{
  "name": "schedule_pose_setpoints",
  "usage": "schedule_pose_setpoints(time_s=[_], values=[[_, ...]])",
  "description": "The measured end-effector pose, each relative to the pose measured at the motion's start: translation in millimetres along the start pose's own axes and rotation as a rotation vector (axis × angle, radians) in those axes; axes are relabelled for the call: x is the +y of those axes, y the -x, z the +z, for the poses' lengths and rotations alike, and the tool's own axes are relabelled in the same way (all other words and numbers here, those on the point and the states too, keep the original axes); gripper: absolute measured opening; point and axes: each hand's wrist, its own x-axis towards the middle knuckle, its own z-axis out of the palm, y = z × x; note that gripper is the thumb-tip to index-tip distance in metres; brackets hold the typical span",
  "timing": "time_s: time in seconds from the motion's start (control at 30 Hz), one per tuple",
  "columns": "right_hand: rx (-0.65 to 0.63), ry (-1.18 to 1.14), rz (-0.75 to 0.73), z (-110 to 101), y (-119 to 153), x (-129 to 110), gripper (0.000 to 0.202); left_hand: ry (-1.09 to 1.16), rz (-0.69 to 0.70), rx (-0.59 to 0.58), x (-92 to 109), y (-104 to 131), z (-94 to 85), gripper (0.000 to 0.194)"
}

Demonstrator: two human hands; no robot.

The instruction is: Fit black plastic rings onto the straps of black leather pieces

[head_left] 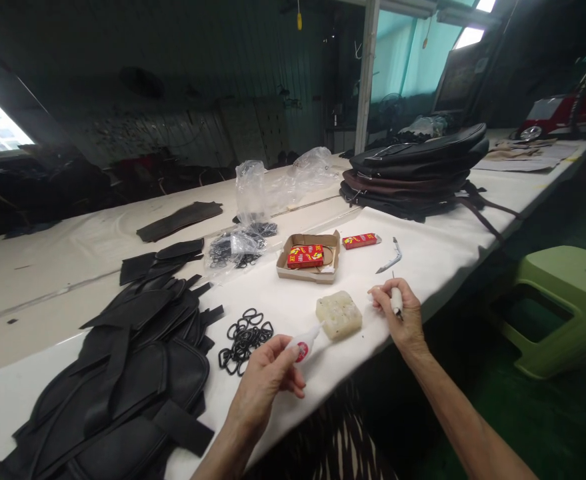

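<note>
My left hand [267, 373] is closed on a small white glue bottle [303, 348] with a round red label, its nozzle pointing right. Beyond the nozzle lies a pale yellowish block [339, 315], its surface uneven and pitted. To the right of the block, my right hand [401, 313] grips a tool with a whitish handle [397, 301] and a thin metal tip, which looks like an awl. A tiny white piece [371, 296] shows at its fingertips, too small to name. A heap of black D-rings [245, 340] rests left of the bottle.
Black strap pieces [133, 373] are piled at left. A cardboard box [307, 273] holds a red packet [305, 257]; another red packet [360, 241] and a slim pointed tool [390, 257] lie to its right. Stacked bags [417, 170] stand behind. A green stool [563, 307] is at right.
</note>
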Motion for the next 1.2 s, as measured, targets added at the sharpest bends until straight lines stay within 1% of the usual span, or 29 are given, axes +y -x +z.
schedule_pose_setpoints(time_s=[0.17,0.3,0.47,0.57,0.73,0.87,0.97,1.07,1.2], values=[[0.044,0.012,0.013,3,-3,8,0.023,0.068,-0.005,0.047,3,-1,5.6,0.027],[0.048,0.018,0.013,3,-3,12,0.023,0.106,0.015,0.047,2,-2,9.9,0.028],[0.035,0.028,0.000,5,-1,8,0.023,0.074,0.024,0.013,-5,-5,13.0,0.027],[0.032,0.033,-0.009,6,0,6,0.022,0.026,0.020,0.015,-7,-6,13.5,0.025],[0.034,0.033,-0.014,6,0,7,0.021,-0.064,0.012,0.052,-5,-10,14.7,0.023],[0.035,0.028,-0.013,6,0,8,0.021,-0.108,0.032,0.011,-3,-15,14.4,0.025],[0.038,0.024,-0.013,6,1,9,0.021,-0.137,0.043,0.009,-2,-19,12.5,0.023],[0.041,0.022,-0.011,6,0,9,0.021,-0.139,0.026,0.006,-1,-21,11.0,0.022],[0.045,0.024,-0.003,6,0,9,0.022,-0.068,-0.021,-0.005,0,-20,12.3,0.024]])
